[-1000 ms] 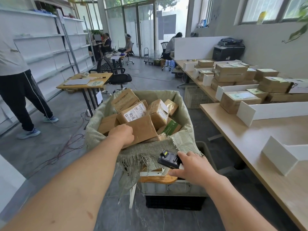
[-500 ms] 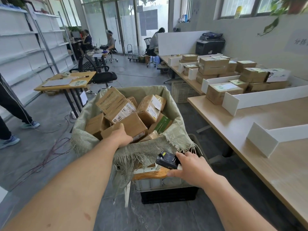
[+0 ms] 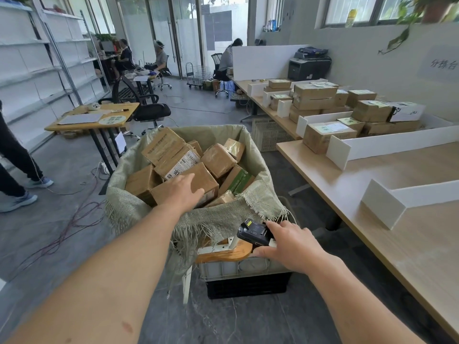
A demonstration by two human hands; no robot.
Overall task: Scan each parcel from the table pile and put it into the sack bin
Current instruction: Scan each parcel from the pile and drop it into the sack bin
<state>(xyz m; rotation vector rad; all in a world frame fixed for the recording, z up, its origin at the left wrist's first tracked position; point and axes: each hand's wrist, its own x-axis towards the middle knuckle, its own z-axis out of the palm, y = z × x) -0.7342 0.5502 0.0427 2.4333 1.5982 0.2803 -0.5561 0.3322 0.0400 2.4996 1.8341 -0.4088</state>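
1 parcel [image 3: 207,181] under L hand [image 3: 182,192], in sack [image 3: 260,202]

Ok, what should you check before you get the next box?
1. Parcel lies in the sack: ok.
2. Left hand free, fingers flat on the parcel: ok.
3. Scanner held in right hand: ok.
4. More boxes wait on the table: ok.
5. Room left in the sack, heaped to its rim: not ok.
6. Parcel got scanned: cannot tell.
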